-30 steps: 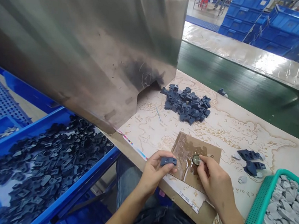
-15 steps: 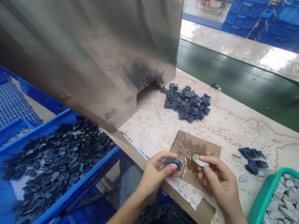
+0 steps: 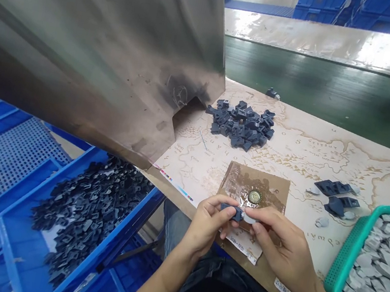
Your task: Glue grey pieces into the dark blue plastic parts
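The left hand [image 3: 209,222] pinches the dark piece [image 3: 231,212], whose long side points sideways at the right hand [image 3: 286,241], which pinches the pale piece [image 3: 249,219] right by its end, over the brown board [image 3: 278,184].

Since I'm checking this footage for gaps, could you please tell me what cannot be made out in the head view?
In the head view:
Dark part: partly hidden by the left hand.
Pale piece: partly covered by the right hand.
Green basket: cut off by the right edge.
Blue crates: cut off by the top edge.
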`<action>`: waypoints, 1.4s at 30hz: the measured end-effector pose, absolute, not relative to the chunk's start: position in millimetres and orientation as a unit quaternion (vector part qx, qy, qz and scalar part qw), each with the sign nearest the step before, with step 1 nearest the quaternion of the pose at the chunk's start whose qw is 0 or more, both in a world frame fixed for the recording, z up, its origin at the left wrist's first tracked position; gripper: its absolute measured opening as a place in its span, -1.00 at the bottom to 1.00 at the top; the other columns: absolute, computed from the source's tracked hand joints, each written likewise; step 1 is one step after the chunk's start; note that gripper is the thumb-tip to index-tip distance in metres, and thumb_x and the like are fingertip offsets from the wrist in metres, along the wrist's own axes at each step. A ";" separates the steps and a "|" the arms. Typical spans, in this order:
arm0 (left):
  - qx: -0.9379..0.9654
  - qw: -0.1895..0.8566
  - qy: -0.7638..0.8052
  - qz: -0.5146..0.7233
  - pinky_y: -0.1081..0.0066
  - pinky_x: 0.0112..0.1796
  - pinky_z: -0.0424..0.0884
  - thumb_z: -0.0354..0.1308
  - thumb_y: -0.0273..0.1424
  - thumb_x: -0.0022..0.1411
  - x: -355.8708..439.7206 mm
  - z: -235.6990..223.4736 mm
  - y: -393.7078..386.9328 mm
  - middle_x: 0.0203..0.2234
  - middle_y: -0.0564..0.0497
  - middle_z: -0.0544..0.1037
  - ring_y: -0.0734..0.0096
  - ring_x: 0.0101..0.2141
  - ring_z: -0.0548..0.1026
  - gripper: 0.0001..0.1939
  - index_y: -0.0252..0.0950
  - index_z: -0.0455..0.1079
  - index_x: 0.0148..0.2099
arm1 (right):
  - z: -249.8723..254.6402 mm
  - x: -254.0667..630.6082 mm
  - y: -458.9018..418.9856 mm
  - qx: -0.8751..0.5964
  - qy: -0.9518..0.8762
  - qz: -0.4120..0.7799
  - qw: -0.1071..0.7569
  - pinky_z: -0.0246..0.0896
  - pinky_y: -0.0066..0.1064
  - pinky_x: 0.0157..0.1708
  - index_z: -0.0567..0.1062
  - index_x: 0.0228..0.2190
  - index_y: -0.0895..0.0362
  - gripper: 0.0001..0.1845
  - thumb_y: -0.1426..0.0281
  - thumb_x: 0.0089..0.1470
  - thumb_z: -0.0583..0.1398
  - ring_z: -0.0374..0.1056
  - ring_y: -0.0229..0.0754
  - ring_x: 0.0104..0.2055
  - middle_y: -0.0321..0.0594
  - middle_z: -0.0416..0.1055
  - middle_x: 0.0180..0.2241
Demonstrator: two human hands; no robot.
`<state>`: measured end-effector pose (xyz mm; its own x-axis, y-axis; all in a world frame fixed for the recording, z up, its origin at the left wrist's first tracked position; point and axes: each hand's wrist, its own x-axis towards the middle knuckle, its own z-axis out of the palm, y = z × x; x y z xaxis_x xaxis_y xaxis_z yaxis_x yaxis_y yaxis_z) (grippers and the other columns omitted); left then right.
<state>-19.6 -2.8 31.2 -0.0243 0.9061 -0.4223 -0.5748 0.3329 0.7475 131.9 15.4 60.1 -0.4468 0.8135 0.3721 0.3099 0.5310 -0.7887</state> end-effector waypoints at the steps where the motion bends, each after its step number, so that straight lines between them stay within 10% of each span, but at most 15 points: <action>1: 0.179 0.675 0.459 0.549 0.69 -0.80 0.09 0.46 -0.10 -0.37 -19.1 32.0 -3.0 -0.75 0.11 0.42 0.60 -0.73 0.35 -0.50 -0.34 0.43 -0.43 | 60.0 131.8 15.4 -0.355 -0.788 0.321 0.387 0.38 -0.51 -0.34 0.47 -0.20 0.11 -0.79 0.49 0.17 0.07 0.46 -0.26 -0.32 -0.18 0.51 -0.34; 19: 0.226 0.678 0.460 0.527 0.61 -0.68 0.27 0.44 -0.10 -0.30 -19.3 29.4 1.2 -0.70 0.11 0.44 0.62 -0.72 0.35 -0.52 -0.35 0.46 -0.41 | 61.0 127.8 15.3 -0.354 -0.806 0.317 0.352 0.36 -0.52 -0.43 0.46 -0.20 0.09 -0.77 0.41 0.24 0.01 0.42 -0.29 -0.40 -0.22 0.48 -0.41; 25: 0.424 0.732 0.336 0.414 0.48 -0.48 0.45 0.36 -0.20 -0.08 -46.0 50.4 16.6 -0.37 -0.08 0.59 0.37 -0.44 0.54 -0.50 -0.28 0.46 -0.08 | 91.7 144.9 -6.8 -0.394 -0.847 0.173 0.312 0.29 -0.51 -0.57 0.38 -0.21 0.01 -0.87 0.35 0.21 0.06 0.38 -0.28 -0.58 -0.30 0.48 -0.47; 30: 0.588 0.365 0.521 0.500 0.41 -0.33 0.42 0.18 -0.35 0.14 -70.8 47.3 89.6 -0.31 -0.07 0.57 0.31 -0.28 0.50 -0.74 -0.23 0.44 -0.08 | 117.9 182.5 25.7 -0.510 -0.821 0.093 0.241 0.05 -0.45 -0.74 0.40 -0.32 0.00 -0.87 0.24 0.09 0.12 0.21 -0.28 -0.73 -0.35 0.36 -0.63; 33: 0.632 0.175 0.606 0.450 0.36 -0.23 0.37 0.18 -0.37 0.16 -72.1 30.3 124.8 -0.33 -0.07 0.53 0.28 -0.26 0.46 -0.76 -0.29 0.43 -0.10 | 125.2 189.4 91.2 -0.668 -0.720 0.112 0.152 0.18 -0.46 -0.50 0.40 -0.44 0.10 -0.92 0.46 -0.09 0.21 0.36 -0.22 -0.52 -0.27 0.42 -0.55; 42: 0.733 0.110 0.604 0.293 0.37 -0.20 0.37 0.14 -0.43 0.18 -74.3 15.1 129.5 -0.14 -0.05 0.48 0.25 -0.08 0.39 -0.77 -0.22 0.39 -0.09 | 100.2 205.4 243.6 -0.819 -0.565 0.036 0.096 0.35 -0.29 -0.21 0.42 -0.14 0.19 -0.78 0.37 0.19 0.13 0.38 -0.23 -0.21 -0.16 0.41 -0.16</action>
